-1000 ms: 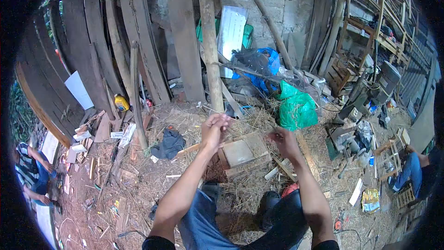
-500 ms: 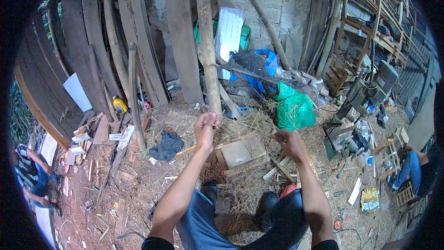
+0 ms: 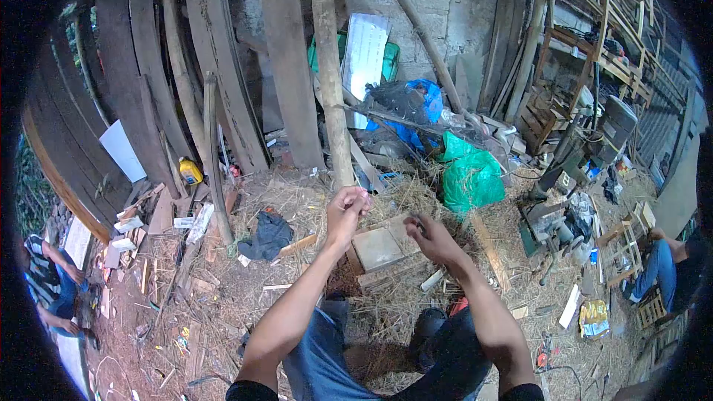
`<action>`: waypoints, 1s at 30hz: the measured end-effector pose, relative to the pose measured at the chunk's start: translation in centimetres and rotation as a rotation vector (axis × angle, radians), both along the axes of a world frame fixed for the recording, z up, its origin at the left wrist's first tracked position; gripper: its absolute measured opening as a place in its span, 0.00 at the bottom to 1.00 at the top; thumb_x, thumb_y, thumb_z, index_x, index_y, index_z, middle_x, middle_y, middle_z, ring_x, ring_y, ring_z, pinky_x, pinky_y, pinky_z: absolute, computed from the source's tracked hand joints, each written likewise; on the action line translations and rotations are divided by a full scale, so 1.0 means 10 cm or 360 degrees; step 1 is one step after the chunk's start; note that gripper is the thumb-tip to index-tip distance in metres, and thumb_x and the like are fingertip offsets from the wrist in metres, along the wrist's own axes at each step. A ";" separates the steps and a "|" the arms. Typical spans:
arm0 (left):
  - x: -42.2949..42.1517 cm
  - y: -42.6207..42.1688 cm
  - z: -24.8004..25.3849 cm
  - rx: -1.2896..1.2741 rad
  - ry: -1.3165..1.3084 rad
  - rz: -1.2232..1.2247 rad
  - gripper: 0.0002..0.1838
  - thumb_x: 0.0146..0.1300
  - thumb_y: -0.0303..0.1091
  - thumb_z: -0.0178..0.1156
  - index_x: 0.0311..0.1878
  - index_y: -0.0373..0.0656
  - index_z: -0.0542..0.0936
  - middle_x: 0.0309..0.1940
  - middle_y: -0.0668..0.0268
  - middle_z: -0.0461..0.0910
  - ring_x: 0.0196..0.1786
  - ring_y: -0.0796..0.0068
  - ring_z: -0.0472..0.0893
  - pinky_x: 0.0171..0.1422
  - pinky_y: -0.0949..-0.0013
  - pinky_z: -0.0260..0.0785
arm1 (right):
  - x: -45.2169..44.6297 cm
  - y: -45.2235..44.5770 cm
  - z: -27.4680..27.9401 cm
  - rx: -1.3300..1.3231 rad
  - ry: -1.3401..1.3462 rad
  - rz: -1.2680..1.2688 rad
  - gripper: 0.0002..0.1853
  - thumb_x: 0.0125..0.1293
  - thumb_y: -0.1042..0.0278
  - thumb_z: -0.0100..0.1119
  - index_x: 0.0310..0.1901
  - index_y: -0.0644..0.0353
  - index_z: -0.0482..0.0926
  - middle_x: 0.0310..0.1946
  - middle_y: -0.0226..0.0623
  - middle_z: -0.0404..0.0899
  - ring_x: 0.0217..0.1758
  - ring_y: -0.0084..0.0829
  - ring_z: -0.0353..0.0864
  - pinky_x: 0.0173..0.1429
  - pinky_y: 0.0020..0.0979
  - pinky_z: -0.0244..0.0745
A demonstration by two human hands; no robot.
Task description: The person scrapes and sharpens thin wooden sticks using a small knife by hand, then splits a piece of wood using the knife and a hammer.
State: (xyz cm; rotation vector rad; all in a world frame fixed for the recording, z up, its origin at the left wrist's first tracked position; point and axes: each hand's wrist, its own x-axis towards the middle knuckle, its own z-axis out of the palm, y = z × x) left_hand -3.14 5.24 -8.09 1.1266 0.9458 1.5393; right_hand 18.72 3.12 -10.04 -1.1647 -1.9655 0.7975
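My left hand (image 3: pixel 347 214) is raised in front of me, its fingers curled and the thumb pressed to them. Whatever is in that pinch is too small to make out. To its right, my right hand (image 3: pixel 434 239) is lower, fingertips drawn together; I cannot tell what they hold. A gap separates the two hands. Beneath them on the ground lies a wooden block or box (image 3: pixel 377 249) with a flat pale top, amid straw. My knees and dark shoes are on either side below.
A green plastic bag (image 3: pixel 473 182) and a wooden pole (image 3: pixel 332 67) stand ahead. A dark cloth (image 3: pixel 266 236) lies on the straw-littered ground. Two people sit at the sides, one person (image 3: pixel 56 282) left, another person (image 3: pixel 665 267) right. A machine (image 3: pixel 568 171) stands at right.
My right hand has moved left and slightly down, towards my left hand. The left hand has shifted a little right and down, so the gap between them is smaller.
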 end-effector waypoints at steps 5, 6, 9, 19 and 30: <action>0.03 -0.08 0.00 -0.0095 0.0218 -0.0103 0.06 0.65 0.30 0.57 0.42 0.41 0.77 0.30 0.68 0.78 0.26 0.83 0.72 0.31 0.78 0.65 | 0.09 0.17 -0.16 0.0458 0.0128 0.0071 0.16 0.71 0.67 0.41 0.57 0.62 0.68 0.30 0.34 0.74 0.31 0.27 0.71 0.40 0.28 0.70; 0.04 -0.12 0.04 -0.0094 0.0220 -0.0109 0.06 0.65 0.30 0.57 0.42 0.41 0.77 0.30 0.68 0.78 0.26 0.83 0.72 0.31 0.78 0.65 | 0.09 0.13 -0.08 0.0343 0.0059 0.0054 0.17 0.69 0.71 0.39 0.58 0.63 0.67 0.31 0.36 0.76 0.32 0.29 0.73 0.42 0.29 0.71; 0.07 -0.17 0.06 -0.0274 0.0425 -0.0334 0.07 0.65 0.31 0.57 0.44 0.40 0.77 0.31 0.69 0.78 0.31 0.84 0.74 0.35 0.78 0.66 | 0.06 -0.03 0.17 0.0064 0.0200 0.0072 0.18 0.69 0.73 0.37 0.59 0.63 0.65 0.30 0.37 0.77 0.28 0.26 0.72 0.36 0.28 0.69; 0.23 -0.20 0.03 0.0243 0.1161 -0.0441 0.10 0.64 0.33 0.59 0.45 0.38 0.79 0.37 0.66 0.81 0.41 0.79 0.78 0.47 0.69 0.70 | 0.10 0.06 0.20 -0.0501 0.1106 -0.0072 0.12 0.73 0.61 0.43 0.49 0.59 0.67 0.24 0.29 0.75 0.14 0.15 0.60 0.18 0.19 0.55; 0.38 -0.14 -0.07 0.0252 0.0884 -0.0369 0.09 0.63 0.33 0.58 0.41 0.38 0.80 0.32 0.63 0.81 0.37 0.78 0.78 0.44 0.69 0.71 | -0.04 -0.04 0.24 -0.0692 0.1141 0.0109 0.08 0.70 0.63 0.50 0.40 0.58 0.70 0.24 0.27 0.73 0.15 0.14 0.59 0.18 0.19 0.50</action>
